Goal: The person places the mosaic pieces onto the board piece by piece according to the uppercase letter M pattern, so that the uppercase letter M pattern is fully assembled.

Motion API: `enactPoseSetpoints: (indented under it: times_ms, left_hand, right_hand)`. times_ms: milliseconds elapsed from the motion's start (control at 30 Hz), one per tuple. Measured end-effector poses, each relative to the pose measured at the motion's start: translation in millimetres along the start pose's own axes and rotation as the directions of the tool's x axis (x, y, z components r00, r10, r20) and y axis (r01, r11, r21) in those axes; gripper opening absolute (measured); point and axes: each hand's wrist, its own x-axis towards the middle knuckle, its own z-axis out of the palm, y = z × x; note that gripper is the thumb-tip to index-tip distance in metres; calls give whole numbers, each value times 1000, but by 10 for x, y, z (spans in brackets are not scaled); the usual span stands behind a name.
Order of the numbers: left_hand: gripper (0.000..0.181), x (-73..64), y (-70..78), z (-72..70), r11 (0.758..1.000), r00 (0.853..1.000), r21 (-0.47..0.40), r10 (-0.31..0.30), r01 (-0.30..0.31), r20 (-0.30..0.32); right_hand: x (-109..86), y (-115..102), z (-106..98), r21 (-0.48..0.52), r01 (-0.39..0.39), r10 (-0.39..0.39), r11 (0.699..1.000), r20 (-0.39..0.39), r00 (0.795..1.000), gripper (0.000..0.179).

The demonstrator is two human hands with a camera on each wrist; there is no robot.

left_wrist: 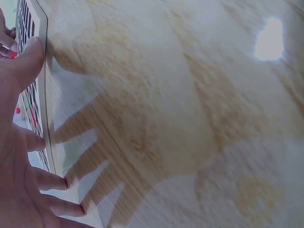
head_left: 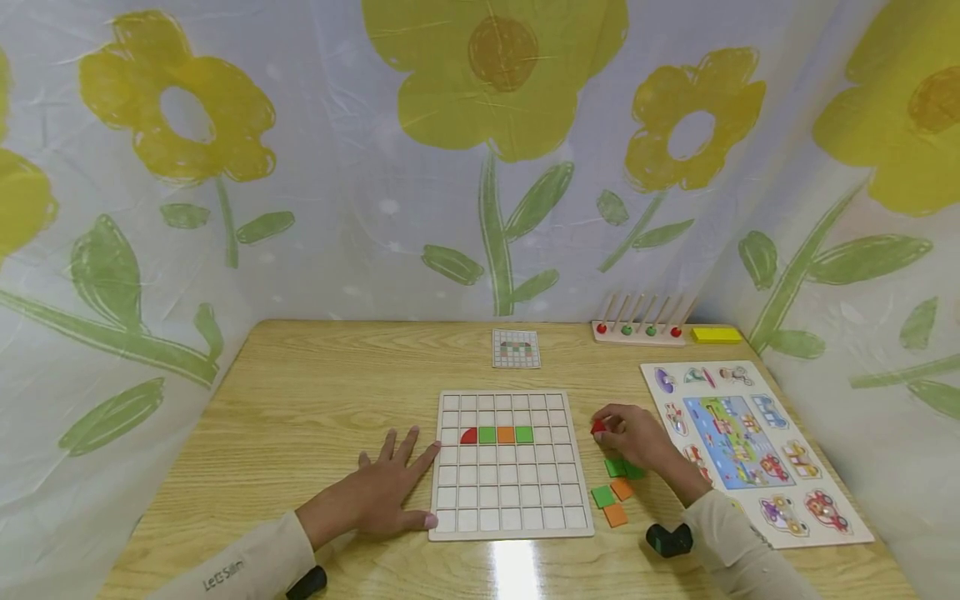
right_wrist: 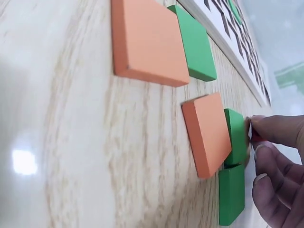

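My right hand (head_left: pixel 636 435) pinches a small red block (head_left: pixel 597 426) between thumb and fingers, just off the right edge of the white grid board (head_left: pixel 510 523). In the right wrist view the red block (right_wrist: pixel 257 136) is mostly hidden by the fingertips. My left hand (head_left: pixel 390 492) lies with fingers spread on the table, its fingertips and thumb at the board's left edge. One row of the board holds a red quarter-round block (head_left: pixel 469 436), a green square (head_left: pixel 487 435), an orange square (head_left: pixel 506 435) and another green square (head_left: pixel 524 435).
Loose green squares (head_left: pixel 603 497) and orange squares (head_left: pixel 616 515) lie right of the board. A pattern card (head_left: pixel 516 360) sits behind it. Further right are a picture puzzle board (head_left: pixel 821 533), a peg stand (head_left: pixel 637 337) with beads and a yellow block (head_left: pixel 716 335).
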Motion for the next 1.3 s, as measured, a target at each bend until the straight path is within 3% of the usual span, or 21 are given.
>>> enactPoseSetpoints:
  times_ms: [300,767,1300]
  left_hand:
    - [102,-14,12,-8,1000,1000,-4,0,0,2]
    - [102,-8,11,-7,1000,1000,-5,0,0,5]
    - [102,-7,0,-3,1000,1000,-5,3,-3,0]
  right_hand:
    - [-3,-47,-30,2,78,-78,997,8,997,22]
    - [17,-137,-30,91,107,-112,990,52,992,28]
    - [45,-185,22,115,152,-161,982,75,984,28]
